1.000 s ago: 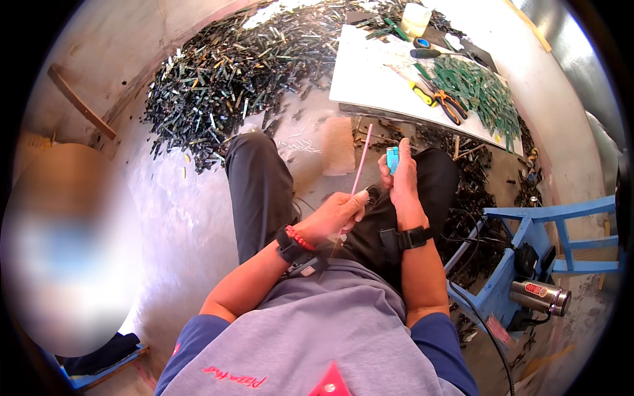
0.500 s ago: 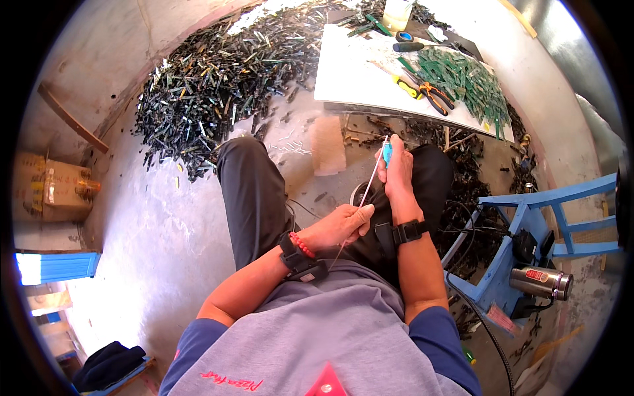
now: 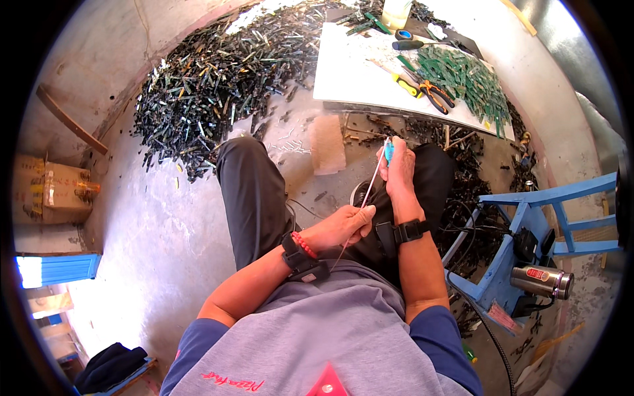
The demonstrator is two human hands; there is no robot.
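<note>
A thin pale cable or rod (image 3: 377, 173) runs slanting across my lap, its upper end beside my right hand and its thinner, darker lower part by my shirt. My left hand (image 3: 345, 226) is closed round it, with the thumb pressed on top. Just above my right knee, my right hand (image 3: 399, 170) wraps round a small turquoise tool (image 3: 389, 152), held against the cable's upper end. The fingers hide most of that tool, so its exact kind does not show.
A white board (image 3: 353, 69) ahead bears pliers (image 3: 436, 97), a screwdriver (image 3: 408, 45) and green strips (image 3: 456, 76). Dark strips form a large heap (image 3: 211, 99) at the far left. A blue chair (image 3: 512, 231) with a metal flask (image 3: 541, 282) stands right; cardboard boxes (image 3: 66, 191) are left.
My right hand has shifted very slightly, with the turquoise tool turning a little at the cable's upper end. My left hand keeps its grip in nearly the same place.
</note>
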